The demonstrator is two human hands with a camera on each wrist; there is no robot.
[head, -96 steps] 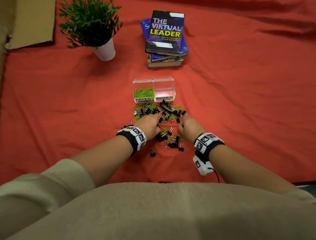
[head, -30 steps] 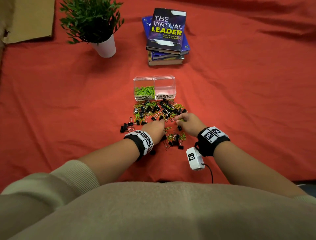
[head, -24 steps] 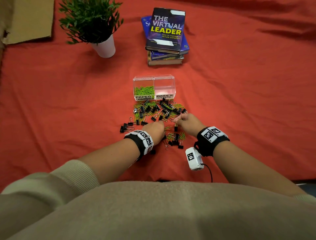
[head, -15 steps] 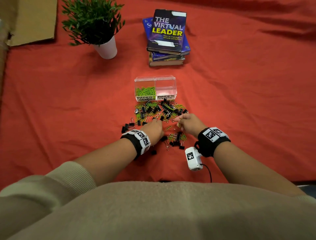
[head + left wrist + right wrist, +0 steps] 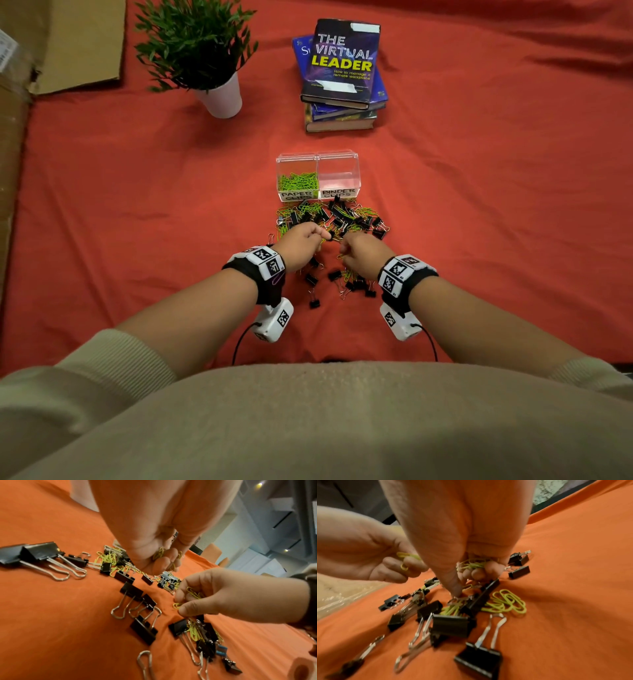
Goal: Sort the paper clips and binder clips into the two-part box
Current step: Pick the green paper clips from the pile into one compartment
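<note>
Both fists busy: left hand (image 5: 301, 245) curled round a bunch of green paper clips (image 5: 161, 553); right hand (image 5: 363, 253) pinching more off the pile; two-part box (image 5: 318, 161) straight ahead, just past the pile; paper-clip half nearer the left hand, probably first to drop.

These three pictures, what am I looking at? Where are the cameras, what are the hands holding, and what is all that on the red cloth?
No machine here: a person wears one camera on the head and one on each wrist. The head view looks down on both arms. The left hand and right hand each grip green paper clips, as the wrist views show. On the red cloth lie mixed black binder clips and paper clips before a two-part box, its left half holding paper clips.
</note>
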